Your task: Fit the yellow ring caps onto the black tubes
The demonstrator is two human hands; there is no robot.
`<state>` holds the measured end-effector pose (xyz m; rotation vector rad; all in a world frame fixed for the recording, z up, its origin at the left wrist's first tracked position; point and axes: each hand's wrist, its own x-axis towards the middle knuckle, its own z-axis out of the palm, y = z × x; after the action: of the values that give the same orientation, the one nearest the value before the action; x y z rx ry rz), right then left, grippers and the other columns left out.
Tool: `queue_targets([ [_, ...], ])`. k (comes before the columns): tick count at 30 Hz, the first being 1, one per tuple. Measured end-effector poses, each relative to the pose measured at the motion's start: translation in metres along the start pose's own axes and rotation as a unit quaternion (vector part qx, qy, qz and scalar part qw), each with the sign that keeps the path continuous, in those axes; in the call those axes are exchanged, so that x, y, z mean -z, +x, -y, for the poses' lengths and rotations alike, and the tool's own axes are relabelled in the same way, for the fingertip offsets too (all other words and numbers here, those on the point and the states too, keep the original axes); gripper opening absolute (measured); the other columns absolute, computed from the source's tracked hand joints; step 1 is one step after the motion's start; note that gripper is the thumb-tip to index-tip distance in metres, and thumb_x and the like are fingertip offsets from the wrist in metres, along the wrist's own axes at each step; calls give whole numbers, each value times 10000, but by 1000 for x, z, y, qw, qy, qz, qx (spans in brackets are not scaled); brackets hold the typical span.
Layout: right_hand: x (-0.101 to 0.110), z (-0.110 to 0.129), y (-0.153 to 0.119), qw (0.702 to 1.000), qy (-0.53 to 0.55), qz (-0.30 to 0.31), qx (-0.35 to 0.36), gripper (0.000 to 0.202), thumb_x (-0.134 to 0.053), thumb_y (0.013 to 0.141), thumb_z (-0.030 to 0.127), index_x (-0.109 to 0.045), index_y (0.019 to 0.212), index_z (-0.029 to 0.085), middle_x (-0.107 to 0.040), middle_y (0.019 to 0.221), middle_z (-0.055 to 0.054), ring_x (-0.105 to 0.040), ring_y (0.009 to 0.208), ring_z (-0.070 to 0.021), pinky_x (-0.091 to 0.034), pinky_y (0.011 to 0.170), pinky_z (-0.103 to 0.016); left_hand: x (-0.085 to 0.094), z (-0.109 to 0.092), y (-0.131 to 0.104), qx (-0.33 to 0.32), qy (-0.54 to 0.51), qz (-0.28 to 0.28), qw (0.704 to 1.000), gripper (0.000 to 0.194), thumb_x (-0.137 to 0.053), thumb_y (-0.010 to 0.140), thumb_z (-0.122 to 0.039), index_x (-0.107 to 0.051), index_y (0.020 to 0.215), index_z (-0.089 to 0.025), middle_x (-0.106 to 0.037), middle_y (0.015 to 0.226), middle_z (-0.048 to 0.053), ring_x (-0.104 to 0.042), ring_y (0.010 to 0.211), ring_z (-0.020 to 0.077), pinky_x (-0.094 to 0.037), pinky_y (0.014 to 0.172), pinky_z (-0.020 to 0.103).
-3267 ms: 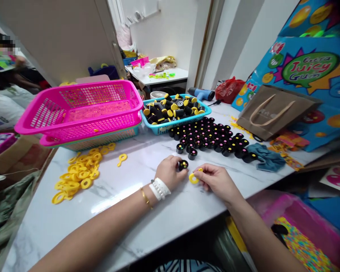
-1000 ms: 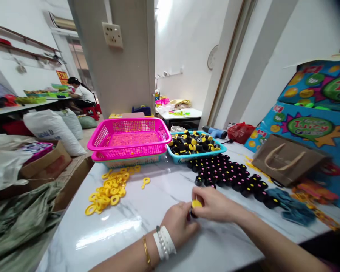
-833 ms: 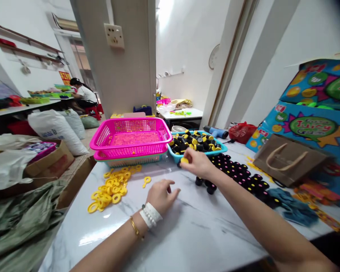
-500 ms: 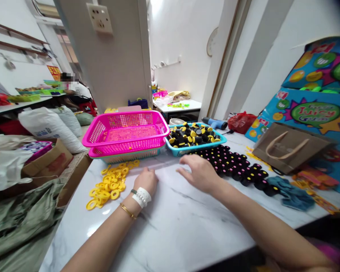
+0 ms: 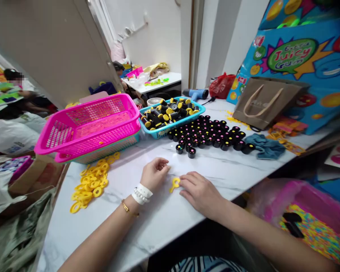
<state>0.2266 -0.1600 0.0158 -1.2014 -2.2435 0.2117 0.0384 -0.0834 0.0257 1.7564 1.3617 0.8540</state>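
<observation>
A small yellow ring piece with a short tail (image 5: 175,183) lies on the table between my hands. My right hand (image 5: 200,192) rests beside it, fingertips at its right edge and thumb held apart from the fingers; I cannot tell whether they touch it. My left hand (image 5: 155,173), with a white wristband and bracelets, hovers just left of the piece. Its fingers are curled in, thumb near the index finger, and whatever may be between them is hidden. Behind the hands stand rows of black round pieces (image 5: 191,152) with pink or yellow centres.
Yellow rings (image 5: 86,187) lie heaped at left, before stacked pink baskets (image 5: 87,140). A blue basket (image 5: 170,126) holds black-and-yellow pieces. A blue cloth (image 5: 264,146), paper bag (image 5: 268,100) and gum carton (image 5: 323,83) are at right. Below the edge sits a pink tub (image 5: 314,192) of colourful bits.
The view has turned right and down. My right hand has come back from the black pieces toward the table's front. A yellow ring piece now lies between my hands, and my left fingers have curled.
</observation>
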Motion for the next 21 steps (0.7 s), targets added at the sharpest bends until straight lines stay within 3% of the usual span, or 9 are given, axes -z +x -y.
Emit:
queue_targets([
  [5,-7,6,18,999,-34,28,13,191,-670,854,256,-636,1016,159,-647,1035,-91,-534,990,-277,-489,872,-413,-17,-4,36,-55,98,-33,993,331,-680,754,-346,-621,1018,-155,-667,844,20,-589,688,116,-499,686,252],
  [7,-9,7,20,995,-64,63,29,31,-640,868,199,-638,886,174,-646,904,-65,-541,904,-260,-497,790,-388,-29,-6,49,-70,120,-43,989,387,-724,722,-358,-626,1037,-154,-654,854,24,-585,718,128,-491,715,267],
  [9,-5,6,16,992,-83,95,23,76,-603,868,121,-616,815,174,-627,851,-57,-540,846,-244,-493,730,-364,-39,-8,61,-83,137,-52,986,429,-761,688,-369,-635,1038,-154,-639,837,23,-580,744,146,-481,738,286],
  [13,18,2,3,989,-28,146,-19,165,-616,820,67,-612,954,163,-606,961,-64,-551,932,-230,-492,801,-339,-49,-9,75,-99,161,-68,980,348,-753,702,-347,-665,984,-164,-606,806,22,-559,758,165,-459,764,309],
  [17,39,-3,-1,976,-5,209,-56,173,-603,835,94,-615,994,164,-590,997,-65,-582,917,-212,-487,807,-313,-40,-7,61,-103,161,-58,980,208,-736,701,-246,-673,882,-163,-592,779,16,-539,720,156,-446,727,291],
  [21,39,-6,2,966,-37,244,-77,169,-493,873,66,-621,890,174,-598,895,-43,-603,754,-180,-478,704,-294,-14,-2,14,-116,166,-28,979,203,-733,690,-209,-660,876,-175,-607,810,16,-553,742,159,-445,709,280],
])
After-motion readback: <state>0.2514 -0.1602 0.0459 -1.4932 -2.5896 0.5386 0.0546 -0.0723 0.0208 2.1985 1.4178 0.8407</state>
